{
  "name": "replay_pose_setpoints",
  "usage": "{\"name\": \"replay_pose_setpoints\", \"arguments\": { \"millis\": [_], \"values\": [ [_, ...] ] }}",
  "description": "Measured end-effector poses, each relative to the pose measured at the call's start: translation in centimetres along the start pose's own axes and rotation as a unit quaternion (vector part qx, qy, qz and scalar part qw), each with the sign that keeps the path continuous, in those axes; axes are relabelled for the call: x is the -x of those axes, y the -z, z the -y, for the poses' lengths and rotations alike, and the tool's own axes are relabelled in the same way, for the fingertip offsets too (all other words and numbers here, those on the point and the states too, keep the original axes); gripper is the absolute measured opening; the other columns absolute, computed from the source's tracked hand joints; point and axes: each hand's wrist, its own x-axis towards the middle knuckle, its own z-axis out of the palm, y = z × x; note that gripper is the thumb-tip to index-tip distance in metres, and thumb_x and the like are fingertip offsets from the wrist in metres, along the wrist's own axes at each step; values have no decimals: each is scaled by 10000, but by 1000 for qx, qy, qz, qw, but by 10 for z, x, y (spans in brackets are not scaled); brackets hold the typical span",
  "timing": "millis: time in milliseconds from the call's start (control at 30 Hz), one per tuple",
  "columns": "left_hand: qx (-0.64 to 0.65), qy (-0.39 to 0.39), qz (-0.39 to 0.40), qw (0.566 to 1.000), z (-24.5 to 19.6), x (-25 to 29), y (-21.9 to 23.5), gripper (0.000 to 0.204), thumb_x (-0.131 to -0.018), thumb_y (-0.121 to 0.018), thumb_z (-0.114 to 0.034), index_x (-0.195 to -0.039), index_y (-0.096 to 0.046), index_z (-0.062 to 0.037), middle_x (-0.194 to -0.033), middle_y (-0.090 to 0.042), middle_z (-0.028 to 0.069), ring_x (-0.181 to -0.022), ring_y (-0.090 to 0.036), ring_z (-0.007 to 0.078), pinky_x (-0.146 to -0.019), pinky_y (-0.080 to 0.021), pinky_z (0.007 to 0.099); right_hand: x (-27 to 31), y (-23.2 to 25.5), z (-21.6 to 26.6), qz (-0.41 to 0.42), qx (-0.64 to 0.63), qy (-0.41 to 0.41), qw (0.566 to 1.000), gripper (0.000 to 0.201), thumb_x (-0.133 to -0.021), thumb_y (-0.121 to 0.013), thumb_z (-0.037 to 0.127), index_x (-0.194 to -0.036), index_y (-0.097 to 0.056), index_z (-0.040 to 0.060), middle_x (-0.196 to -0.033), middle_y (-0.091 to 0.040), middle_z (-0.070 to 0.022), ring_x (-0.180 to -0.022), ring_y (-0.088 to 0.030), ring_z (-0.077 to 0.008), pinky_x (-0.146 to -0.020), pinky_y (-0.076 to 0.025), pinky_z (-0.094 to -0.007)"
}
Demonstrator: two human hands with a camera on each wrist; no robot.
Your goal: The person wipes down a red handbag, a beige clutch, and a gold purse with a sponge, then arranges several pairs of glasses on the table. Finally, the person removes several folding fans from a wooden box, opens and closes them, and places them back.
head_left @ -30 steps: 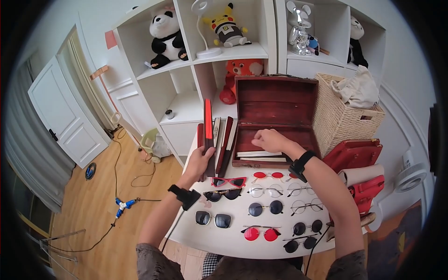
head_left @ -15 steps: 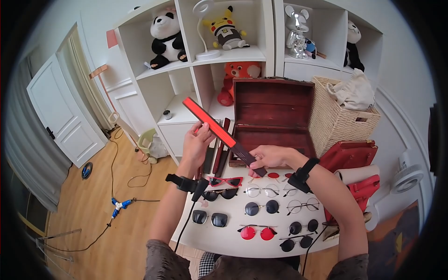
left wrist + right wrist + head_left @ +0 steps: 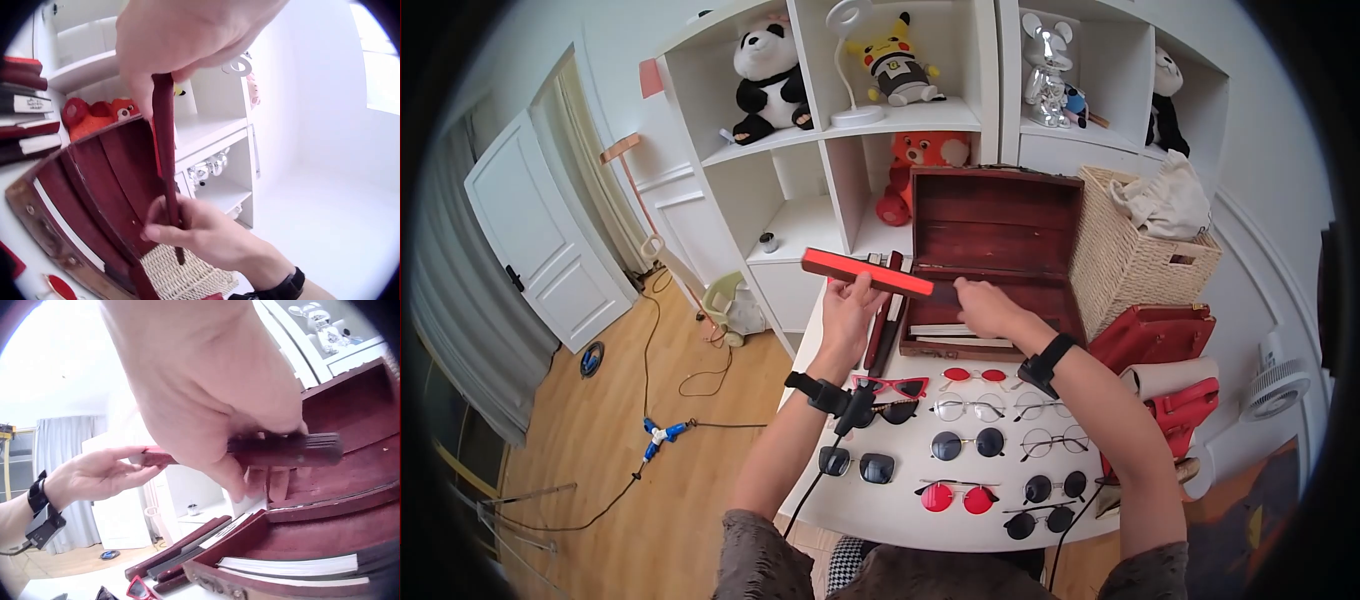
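Both hands hold a folded hand fan (image 3: 868, 272), its leaf edge bright red and its ribs dark. My left hand (image 3: 850, 308) grips the red end from below. At the dark rib end, my right hand (image 3: 992, 308) has its fingers and thumb around the fan (image 3: 287, 450). The fan is nearly level, raised above the left front of an open dark red wooden box (image 3: 998, 225). Inside the box lie folded fans with white edges (image 3: 290, 562). More folded fans (image 3: 887, 320) lie side by side on the table, left of the box.
Rows of glasses and sunglasses (image 3: 968, 443) cover the front of the white table (image 3: 815, 510). A wicker basket (image 3: 1135, 255) with cloth on top and red bags (image 3: 1155, 335) stand at the right. White shelves (image 3: 910, 120) with plush toys rise behind the box.
My left hand has lifted the red and dark fan from the group beside the box. My right hand has left the box and taken the fan's rib end; the fan has turned from slanting to nearly level.
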Motion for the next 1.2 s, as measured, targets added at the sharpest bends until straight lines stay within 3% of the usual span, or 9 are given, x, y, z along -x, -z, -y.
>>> {"name": "replay_pose_setpoints", "arguments": {
  "millis": [100, 267, 333, 467, 600, 667, 800, 1033, 1200],
  "values": [
    [-136, 86, 38, 986, -2, -5, 17, 334, -943, -640, -165, -1165, -519, 53, -1114, -617, 163, -1020, -656, 276, -915, -556, 379, -19, -1, -51, -5, 41, -58, 997, 445, -789, -597, 46, -1228, -540, 7, -1193, -629, -229, -1149, -584, -405, -970, -450, -564],
    [-657, -79, 21, 750, 27, -41, 138, 416, -907, -661, -304, -1132, -636, 45, -1018, -683, 166, -1002, -665, 232, -818, -544, 340, -13, 8, -120, 97, 98, -192, 972, 605, -751, -696, 87, -1336, -545, 93, -1335, -572, -145, -1267, -514, -345, -1030, -388, -569],
    [-741, -51, -21, 669, 39, -46, 170, 441, -873, -660, -381, -1071, -677, 13, -1038, -687, 238, -960, -663, 379, -856, -524, 410, -19, -3, -144, 121, 106, -226, 961, 723, -717, -788, 105, -1386, -513, 105, -1332, -581, -136, -1257, -531, -322, -1048, -375, -516],
    [-673, 200, 26, 711, 27, -34, 160, 602, -888, -594, -518, -1089, -681, 42, -1013, -697, 247, -972, -668, 371, -866, -512, 414, -24, -14, -144, 135, 97, -204, 965, 727, -732, -769, 81, -1406, -497, 109, -1349, -573, -130, -1262, -532, -307, -1054, -384, -471],
    [-688, 150, 42, 708, 44, -44, 172, 612, -888, -591, -538, -1051, -694, 43, -937, -707, 238, -922, -682, 364, -831, -523, 416, -30, -19, -157, 151, 38, -217, 964, 704, -746, -739, 52, -1404, -500, 119, -1379, -550, -124, -1286, -513, -295, -1076, -368, -456],
    [-713, 154, 86, 679, 43, -47, 166, 569, -889, -639, -497, -1018, -693, 54, -748, -677, 88, -658, -643, 169, -631, -519, 313, -31, -19, -163, 164, 2, -237, 958, 701, -752, -724, 37, -1408, -499, 135, -1408, -528, -118, -1311, -493, -292, -1095, -344, -468],
    [-719, 160, 65, 673, 39, -44, 153, 605, -865, -624, -560, -892, -711, 38, -835, -707, 199, -811, -702, 328, -733, -550, 403, -37, -29, -179, 166, 131, -274, 938, 619, -770, -694, 9, -1358, -547, 129, -1388, -547, -112, -1301, -504, -280, -1115, -327, -489],
    [-673, 219, 49, 705, 38, -48, 146, 618, -869, -648, -571, -804, -681, 42, -691, -630, 67, -588, -597, 157, -564, -506, 308, -35, -25, -152, 169, 18, -216, 961, 555, -761, -614, -63, -1274, -605, 150, -1205, -666, -114, -1252, -540, -288, -1061, -431, -422],
    [-647, 233, 28, 725, 52, -59, 169, 592, -904, -623, -540, -803, -664, 42, -687, -580, 39, -609, -545, 135, -584, -502, 296, -42, -33, -121, 181, 80, -129, 972, 555, -780, -570, -66, -1292, -577, 148, -1384, -535, -112, -1244, -536, -302, -1017, -475, -415]
  ]
}}
